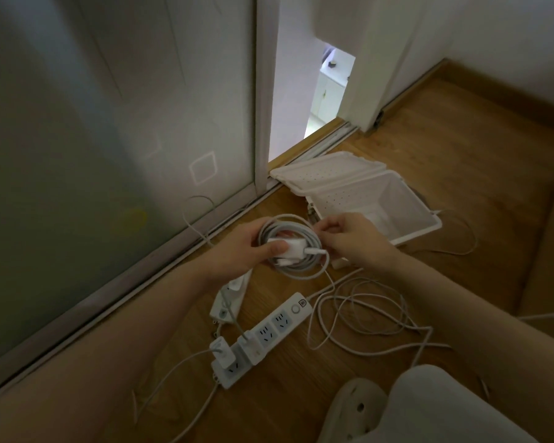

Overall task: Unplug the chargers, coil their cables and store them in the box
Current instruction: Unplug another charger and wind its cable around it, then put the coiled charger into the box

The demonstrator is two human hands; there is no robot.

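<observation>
wood floor [454, 174] | frosted glass door [109, 123] left | box [343, 193] beside door track [323, 143]

I see frosted glass door [93, 139] at left, track [160, 266] along wooden floor [461, 155]. White perforated slipper [355, 407] at bottom edge, skirting board [509, 87] far right.

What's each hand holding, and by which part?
Left hand grips the charger by its white block, thumb on top, inside the coiled cable. Right hand pinches the coil's right edge.
</observation>
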